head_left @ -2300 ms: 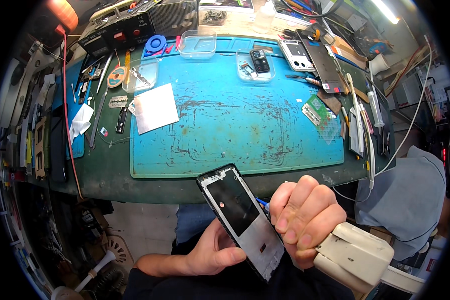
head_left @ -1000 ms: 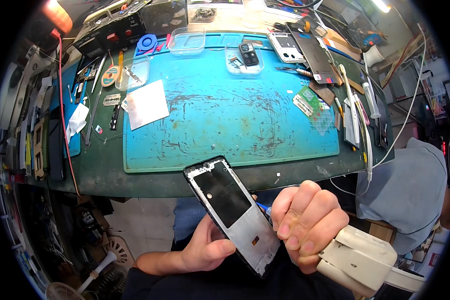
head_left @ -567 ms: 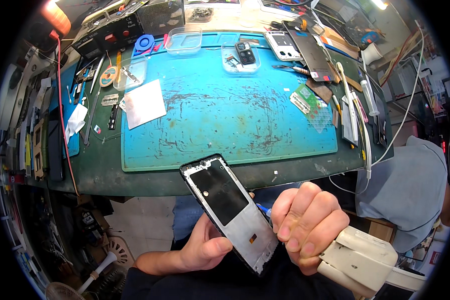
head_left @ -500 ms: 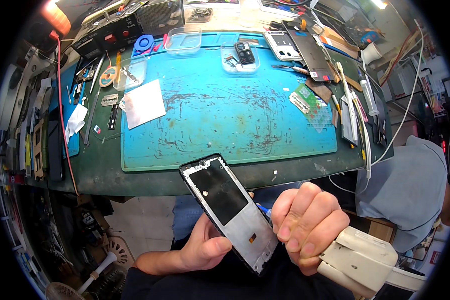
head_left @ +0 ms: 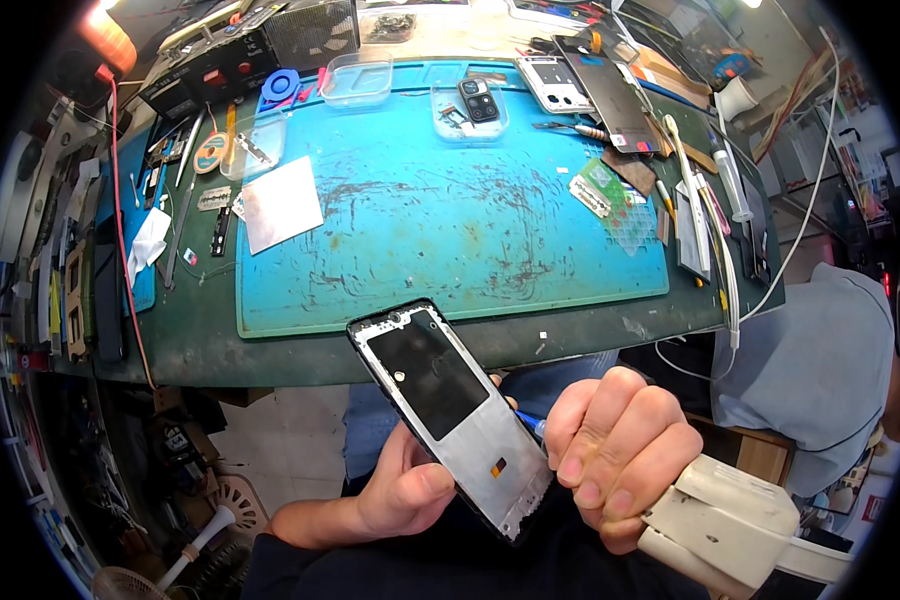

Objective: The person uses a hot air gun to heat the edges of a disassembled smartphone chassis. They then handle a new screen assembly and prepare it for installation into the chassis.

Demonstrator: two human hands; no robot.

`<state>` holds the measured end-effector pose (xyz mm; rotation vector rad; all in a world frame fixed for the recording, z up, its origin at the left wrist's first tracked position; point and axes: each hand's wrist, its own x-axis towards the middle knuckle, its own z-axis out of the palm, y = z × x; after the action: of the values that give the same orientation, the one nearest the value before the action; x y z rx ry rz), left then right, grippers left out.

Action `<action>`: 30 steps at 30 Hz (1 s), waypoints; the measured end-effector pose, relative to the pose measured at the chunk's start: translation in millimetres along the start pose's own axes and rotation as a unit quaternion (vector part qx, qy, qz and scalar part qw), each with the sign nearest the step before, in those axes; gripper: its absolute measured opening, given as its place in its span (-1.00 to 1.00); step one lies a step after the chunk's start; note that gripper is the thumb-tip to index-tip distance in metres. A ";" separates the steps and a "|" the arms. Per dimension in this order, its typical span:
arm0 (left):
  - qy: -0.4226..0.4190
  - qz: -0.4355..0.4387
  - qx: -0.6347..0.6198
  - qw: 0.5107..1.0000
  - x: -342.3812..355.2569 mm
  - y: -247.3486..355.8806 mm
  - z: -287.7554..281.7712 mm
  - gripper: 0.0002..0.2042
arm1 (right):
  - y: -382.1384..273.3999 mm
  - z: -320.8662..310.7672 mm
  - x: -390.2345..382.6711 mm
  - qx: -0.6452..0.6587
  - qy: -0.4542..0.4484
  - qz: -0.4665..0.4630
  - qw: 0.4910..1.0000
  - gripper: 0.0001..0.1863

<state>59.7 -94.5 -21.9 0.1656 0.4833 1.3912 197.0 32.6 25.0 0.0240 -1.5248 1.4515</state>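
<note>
My left hand (head_left: 410, 492) grips a phone mid-frame (head_left: 475, 440) from its left edge, the thumb along the side and fingertips showing at the far edge. The frame is tilted over my lap, with a black rectangle on its upper part, bare silver metal below and a small orange-and-black patch. My right hand (head_left: 620, 450) is closed in a fist beside the frame's lower right edge. From it a slim blue tool (head_left: 534, 424) pokes toward that edge; the rest of it is hidden. A cream boxy casing (head_left: 720, 525) with a pale strap or cable sits at my right wrist.
Ahead lies a blue work mat (head_left: 420, 230) on a dark green bench. On it are a pale square sheet (head_left: 283, 205), a clear tray with a camera module (head_left: 480, 100), and a clear tub (head_left: 357, 80). Phone panels (head_left: 610, 95) and white cables (head_left: 705, 200) stand right.
The bench and mat have shifted slightly up and left in view. The phone frame has moved a little up and left; both hands keep their hold.
</note>
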 end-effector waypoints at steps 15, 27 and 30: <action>0.003 0.014 0.014 1.000 2.1 -2.2 2.4 -0.10 | -13.2 4.2 -5.8 0.044 0.050 0.026 0.997 -0.80; 0.014 0.015 0.012 1.000 3.4 -3.7 2.3 -0.09 | -13.3 0.1 -9.9 0.009 0.025 0.006 1.000 -0.81; 0.023 0.010 0.003 1.000 3.4 -5.4 2.4 -0.09 | -18.4 4.8 -12.8 0.047 0.067 0.020 0.996 -0.82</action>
<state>65.9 -91.8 -22.7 0.1445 0.5261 1.4162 211.7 16.3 31.5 -0.0479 -1.3549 1.5255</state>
